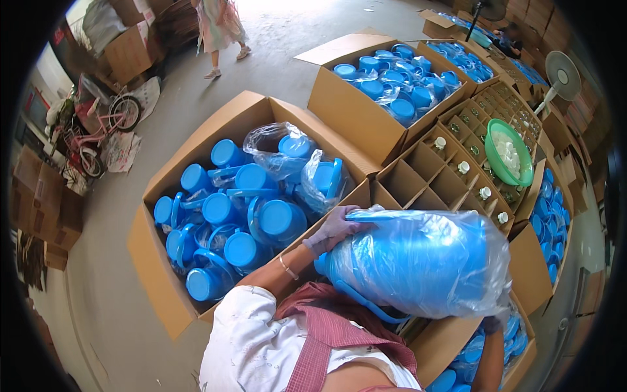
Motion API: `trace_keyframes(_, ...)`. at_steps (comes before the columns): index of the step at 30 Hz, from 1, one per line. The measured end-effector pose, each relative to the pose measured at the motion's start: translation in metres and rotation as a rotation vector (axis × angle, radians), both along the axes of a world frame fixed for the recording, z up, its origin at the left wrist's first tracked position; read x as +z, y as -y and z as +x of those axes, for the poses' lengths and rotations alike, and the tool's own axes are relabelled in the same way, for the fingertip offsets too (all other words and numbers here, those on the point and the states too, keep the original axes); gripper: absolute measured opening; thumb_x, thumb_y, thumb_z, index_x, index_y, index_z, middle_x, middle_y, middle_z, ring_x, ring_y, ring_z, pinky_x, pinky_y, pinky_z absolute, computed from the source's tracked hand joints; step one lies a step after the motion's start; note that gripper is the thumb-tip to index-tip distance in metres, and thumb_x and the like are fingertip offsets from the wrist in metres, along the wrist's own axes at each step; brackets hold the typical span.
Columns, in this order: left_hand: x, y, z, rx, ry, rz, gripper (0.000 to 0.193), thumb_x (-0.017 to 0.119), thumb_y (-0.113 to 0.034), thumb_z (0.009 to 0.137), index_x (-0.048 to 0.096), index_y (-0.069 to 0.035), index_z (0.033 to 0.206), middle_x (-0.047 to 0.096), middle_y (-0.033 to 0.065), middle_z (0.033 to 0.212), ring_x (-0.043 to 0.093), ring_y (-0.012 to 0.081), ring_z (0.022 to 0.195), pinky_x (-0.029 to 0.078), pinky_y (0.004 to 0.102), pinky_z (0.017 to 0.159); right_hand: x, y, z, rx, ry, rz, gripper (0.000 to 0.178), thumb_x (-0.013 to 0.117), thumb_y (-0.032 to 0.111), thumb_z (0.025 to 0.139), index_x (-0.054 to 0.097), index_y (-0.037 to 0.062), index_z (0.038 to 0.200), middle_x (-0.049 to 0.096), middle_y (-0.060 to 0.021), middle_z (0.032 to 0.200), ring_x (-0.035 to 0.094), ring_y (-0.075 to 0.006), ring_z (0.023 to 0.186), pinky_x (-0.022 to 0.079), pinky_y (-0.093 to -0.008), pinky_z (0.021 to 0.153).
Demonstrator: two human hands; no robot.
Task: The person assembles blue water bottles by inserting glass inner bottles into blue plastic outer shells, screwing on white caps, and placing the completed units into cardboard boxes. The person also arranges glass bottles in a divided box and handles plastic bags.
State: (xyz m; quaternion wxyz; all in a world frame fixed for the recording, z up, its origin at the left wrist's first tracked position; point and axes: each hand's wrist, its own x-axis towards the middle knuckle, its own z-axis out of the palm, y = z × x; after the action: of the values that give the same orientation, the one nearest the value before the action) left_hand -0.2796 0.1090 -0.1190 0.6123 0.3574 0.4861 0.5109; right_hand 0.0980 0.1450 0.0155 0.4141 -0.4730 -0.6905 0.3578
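A big blue thermos flask (418, 261), wrapped in a clear plastic bag, lies sideways in front of my chest. My gloved left hand (337, 228) grips its left end, by the bag's edge and handle. At the other end, low on the right, my gloved right hand (496, 322) holds the bagged bottom, its fingers partly hidden. The blue carrying handle (369, 302) hangs below the flask. Left of it stands an open cardboard box (166, 287) of blue flasks with lids and handles, some bagged.
Beyond my hands is a divided carton (418, 160) with several white-capped bottle necks; a green basin (491, 145) of white pieces rests on it. More boxes of blue flasks (392, 81) surround me. A fan (562, 73), a pink bicycle (98, 134) and a walking person (221, 32) are farther off.
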Motion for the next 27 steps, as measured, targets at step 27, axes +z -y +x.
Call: trace_keyframes(27,-0.066,-0.038,-0.29,0.869,1.028,0.379,0.054,0.042,-0.046,0.099,0.047,-0.003,0.133,0.054,0.0195,0.127,0.054,0.0333,0.117,0.042,0.0547,0.103,-0.178,-0.033,-0.125,0.31,0.46,0.14,0.06,0.071,0.026,0.078,0.056,0.0086,0.133,0.044,-0.0203,0.142,0.042,-0.0374,0.131,0.032,-0.0452,0.111)
